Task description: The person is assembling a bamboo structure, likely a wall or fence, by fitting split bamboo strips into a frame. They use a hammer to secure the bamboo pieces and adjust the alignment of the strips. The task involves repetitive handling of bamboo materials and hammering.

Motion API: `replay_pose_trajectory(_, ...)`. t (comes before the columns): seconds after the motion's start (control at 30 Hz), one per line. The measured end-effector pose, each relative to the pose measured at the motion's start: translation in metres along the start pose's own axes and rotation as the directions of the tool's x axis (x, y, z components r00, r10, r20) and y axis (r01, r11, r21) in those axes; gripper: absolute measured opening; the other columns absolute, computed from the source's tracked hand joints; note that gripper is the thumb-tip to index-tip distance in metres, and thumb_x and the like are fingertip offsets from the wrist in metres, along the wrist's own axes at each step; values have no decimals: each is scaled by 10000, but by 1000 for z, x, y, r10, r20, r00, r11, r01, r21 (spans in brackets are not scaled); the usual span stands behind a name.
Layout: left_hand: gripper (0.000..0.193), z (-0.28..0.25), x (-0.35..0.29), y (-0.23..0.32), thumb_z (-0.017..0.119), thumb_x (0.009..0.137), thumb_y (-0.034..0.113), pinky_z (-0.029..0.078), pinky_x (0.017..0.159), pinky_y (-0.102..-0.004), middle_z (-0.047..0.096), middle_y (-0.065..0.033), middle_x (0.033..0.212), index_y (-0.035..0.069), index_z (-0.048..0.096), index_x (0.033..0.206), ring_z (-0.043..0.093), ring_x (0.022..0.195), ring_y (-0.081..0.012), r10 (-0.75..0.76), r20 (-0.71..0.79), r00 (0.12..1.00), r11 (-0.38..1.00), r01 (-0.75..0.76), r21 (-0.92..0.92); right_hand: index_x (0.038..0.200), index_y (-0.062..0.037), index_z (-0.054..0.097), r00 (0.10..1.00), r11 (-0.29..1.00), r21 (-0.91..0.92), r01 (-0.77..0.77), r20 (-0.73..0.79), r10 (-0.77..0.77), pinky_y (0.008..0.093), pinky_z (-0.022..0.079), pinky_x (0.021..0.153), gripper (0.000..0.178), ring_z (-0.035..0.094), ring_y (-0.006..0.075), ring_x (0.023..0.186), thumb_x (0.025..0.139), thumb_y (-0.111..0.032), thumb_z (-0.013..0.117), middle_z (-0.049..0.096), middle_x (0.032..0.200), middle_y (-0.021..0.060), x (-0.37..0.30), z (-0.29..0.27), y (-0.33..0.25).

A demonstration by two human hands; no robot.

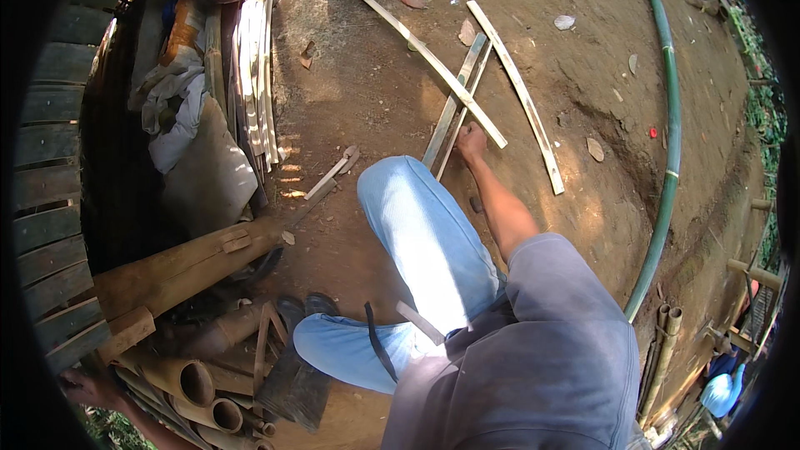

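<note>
My right hand (472,140) reaches forward to the ground, its fingers curled round a narrow split bamboo strip (476,82). Alongside that strip lies a wider greenish bamboo strip (440,133). Across both runs a long pale bamboo strip (421,52), slanting toward my right hand. Further right, a slightly bowed pale strip (523,98) rests on the dirt. At the dim lower left is my left hand (79,387), near wooden boards and bamboo tubes. Its fingers are too dark to make out.
A long green bamboo pole (672,117) lies on the right. Pale strips (257,75) are bundled at the left, by a grey slab (208,171). A thick plank (192,262) and hollow bamboo tubes (197,382) occupy the lower left. A short split stick (327,177) lies before my knee.
</note>
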State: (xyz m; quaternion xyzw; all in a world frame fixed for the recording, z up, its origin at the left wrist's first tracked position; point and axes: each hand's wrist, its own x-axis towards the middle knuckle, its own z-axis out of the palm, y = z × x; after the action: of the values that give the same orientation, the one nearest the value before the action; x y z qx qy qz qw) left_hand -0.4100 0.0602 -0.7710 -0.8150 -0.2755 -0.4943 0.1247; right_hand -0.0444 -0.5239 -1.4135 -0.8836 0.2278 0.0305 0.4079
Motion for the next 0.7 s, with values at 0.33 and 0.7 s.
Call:
replay_pose_trajectory(0.33, 502, 13, -17, 64, 497, 1022, 345, 352, 1083, -418, 466, -238, 1395, -22, 455, 1362, 451, 1321, -363, 155, -140, 978, 986, -161, -34, 1197, 58, 640, 809, 895, -125, 429, 494, -319, 444, 569, 829, 483, 699, 359, 1004, 949, -355, 600, 685, 1130, 254, -12, 23, 48)
replay_pose_trajectory(0.7, 435, -8, -28, 77, 508, 1008, 291, 357, 1083, -434, 486, -249, 1344, -13, 452, 1314, 394, 1380, -413, 52, -153, 987, 991, -70, -115, 1283, 26, 550, 951, 906, -338, 254, 259, -169, 449, 536, 875, 546, 650, 374, 1091, 957, -412, 579, 655, 1196, 247, 24, 10, -24)
